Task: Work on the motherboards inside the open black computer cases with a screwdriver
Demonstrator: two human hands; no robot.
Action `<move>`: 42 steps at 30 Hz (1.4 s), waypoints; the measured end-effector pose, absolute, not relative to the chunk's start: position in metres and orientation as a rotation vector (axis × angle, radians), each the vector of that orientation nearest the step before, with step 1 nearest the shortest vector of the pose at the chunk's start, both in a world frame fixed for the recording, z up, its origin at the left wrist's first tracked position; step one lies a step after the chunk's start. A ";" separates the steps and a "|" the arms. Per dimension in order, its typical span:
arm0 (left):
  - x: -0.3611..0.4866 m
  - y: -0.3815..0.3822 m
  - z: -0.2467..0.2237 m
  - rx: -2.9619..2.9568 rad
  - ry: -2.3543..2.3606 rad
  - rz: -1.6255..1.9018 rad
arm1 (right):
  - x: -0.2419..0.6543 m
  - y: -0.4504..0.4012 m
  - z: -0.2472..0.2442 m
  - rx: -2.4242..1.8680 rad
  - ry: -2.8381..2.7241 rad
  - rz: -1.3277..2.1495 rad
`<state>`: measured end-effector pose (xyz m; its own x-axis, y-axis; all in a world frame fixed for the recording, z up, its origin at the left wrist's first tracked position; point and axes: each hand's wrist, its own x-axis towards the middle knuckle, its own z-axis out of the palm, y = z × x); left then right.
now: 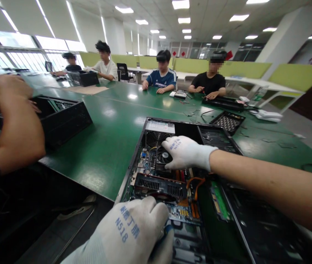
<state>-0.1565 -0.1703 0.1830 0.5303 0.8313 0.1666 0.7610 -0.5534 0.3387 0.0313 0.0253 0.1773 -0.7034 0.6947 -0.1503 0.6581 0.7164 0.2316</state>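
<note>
An open black computer case (235,205) lies on the green table, its motherboard, graphics card (160,187) and orange cables in view. My right hand (182,152), in a white glove, reaches in from the right, thumb and fingers around the round CPU fan (164,155) below the power supply (157,136). At the lower edge, my left hand (142,227), gloved too, is closed beside the case's near end. Something dark with a bit of blue shows between its fingers, too hidden to name.
At the left a person's bare arm (20,121) is over another black case (65,119). Several people sit across the green table (112,124). Behind my case stand a perforated black panel (229,122) and loose cables.
</note>
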 end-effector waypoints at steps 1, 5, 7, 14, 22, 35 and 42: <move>-0.156 -0.170 0.183 2.539 1.349 0.447 | 0.040 0.026 0.182 1.114 2.673 0.250; -0.157 -0.171 0.179 2.527 1.347 0.554 | 0.074 0.038 0.190 1.192 2.516 0.394; -0.158 -0.172 0.176 2.523 1.353 0.629 | 0.086 0.045 0.189 1.238 2.459 0.487; -0.154 -0.170 0.183 2.509 1.341 0.456 | 0.083 0.068 0.179 1.419 2.402 0.489; -0.153 -0.170 0.182 2.523 1.338 0.496 | 0.083 0.072 0.182 1.436 2.424 0.411; -0.139 -0.124 0.193 2.585 1.538 0.524 | 0.196 -0.016 0.189 1.789 3.068 -0.099; -0.091 -0.021 0.204 2.705 1.419 -0.153 | 0.213 -0.036 0.178 2.048 3.084 -0.342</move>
